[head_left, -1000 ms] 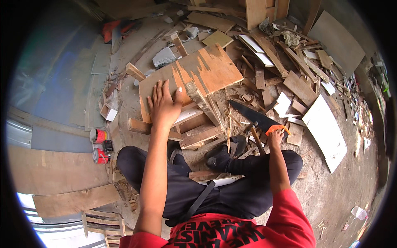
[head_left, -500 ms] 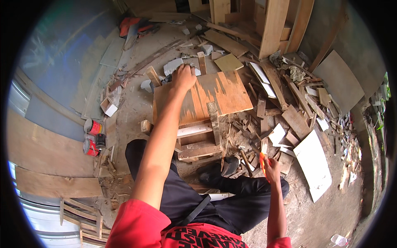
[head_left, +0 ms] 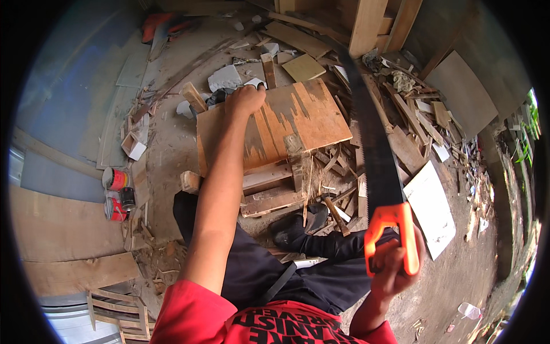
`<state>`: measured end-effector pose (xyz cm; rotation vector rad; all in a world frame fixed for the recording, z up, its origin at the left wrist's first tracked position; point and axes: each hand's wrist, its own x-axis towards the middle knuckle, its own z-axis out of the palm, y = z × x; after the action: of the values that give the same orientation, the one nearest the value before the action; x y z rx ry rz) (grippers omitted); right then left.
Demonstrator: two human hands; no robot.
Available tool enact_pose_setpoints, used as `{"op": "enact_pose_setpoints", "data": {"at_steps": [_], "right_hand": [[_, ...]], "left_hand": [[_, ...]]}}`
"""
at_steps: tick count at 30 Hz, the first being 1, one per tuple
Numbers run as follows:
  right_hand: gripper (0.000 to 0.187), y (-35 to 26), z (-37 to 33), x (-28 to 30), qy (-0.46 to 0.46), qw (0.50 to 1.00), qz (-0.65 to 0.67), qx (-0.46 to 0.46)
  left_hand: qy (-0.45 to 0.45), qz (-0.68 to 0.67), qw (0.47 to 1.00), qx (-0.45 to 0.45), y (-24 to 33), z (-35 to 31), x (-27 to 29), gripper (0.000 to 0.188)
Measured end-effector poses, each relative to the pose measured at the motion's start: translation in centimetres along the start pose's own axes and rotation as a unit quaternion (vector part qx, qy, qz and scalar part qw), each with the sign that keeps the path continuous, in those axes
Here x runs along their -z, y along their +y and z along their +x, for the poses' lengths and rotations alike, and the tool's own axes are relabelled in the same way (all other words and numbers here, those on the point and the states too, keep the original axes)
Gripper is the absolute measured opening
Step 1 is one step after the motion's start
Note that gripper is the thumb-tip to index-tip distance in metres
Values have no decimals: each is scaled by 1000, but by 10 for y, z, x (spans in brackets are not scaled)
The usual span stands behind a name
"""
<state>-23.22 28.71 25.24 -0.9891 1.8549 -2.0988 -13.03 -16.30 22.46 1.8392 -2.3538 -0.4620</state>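
A handsaw (head_left: 372,132) with a dark blade and an orange handle is in my right hand (head_left: 394,265), its fingers closed round the grip. The blade points up and away, to the right of the plywood board (head_left: 318,117) and apart from it. My left hand (head_left: 245,101) is closed over the board's far edge; its fingertips are partly hidden. The board is orange-brown with grey, peeled patches and tilts on a rough wooden frame (head_left: 272,202). Posts of wood stick up at its far side. My legs straddle the near side of the frame.
Wood scraps (head_left: 409,117) lie piled at the right, near a white panel (head_left: 431,209). Paint cans (head_left: 116,179) stand at the left. A hammer (head_left: 337,215) lies by my shoe (head_left: 298,226). Pale foam-like chunks (head_left: 224,78) lie beyond the board. Tall planks (head_left: 366,26) stand at the back.
My right hand has lifted the saw from low by my knee, and its blade now points up and away. My left hand stays on the board. The view has shifted slightly.
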Motion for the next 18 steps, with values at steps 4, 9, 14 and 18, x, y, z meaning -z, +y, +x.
{"op": "enact_pose_setpoints", "data": {"at_steps": [4,9,14,18], "right_hand": [[43,-1,6,-49,-95,990,-87,51],[42,-9,20,-84,-112,985,-105,75],[34,-10,31,-93,-120,986,-98,64],[34,-14,40,-96,-139,983,-99,64]], "left_hand": [[-8,14,1000,4,1,3,-3,61],[3,18,1000,-18,-3,3,-4,60],[1,9,999,-30,-5,2,-5,57],[31,7,999,-31,-5,-1,-7,58]]}}
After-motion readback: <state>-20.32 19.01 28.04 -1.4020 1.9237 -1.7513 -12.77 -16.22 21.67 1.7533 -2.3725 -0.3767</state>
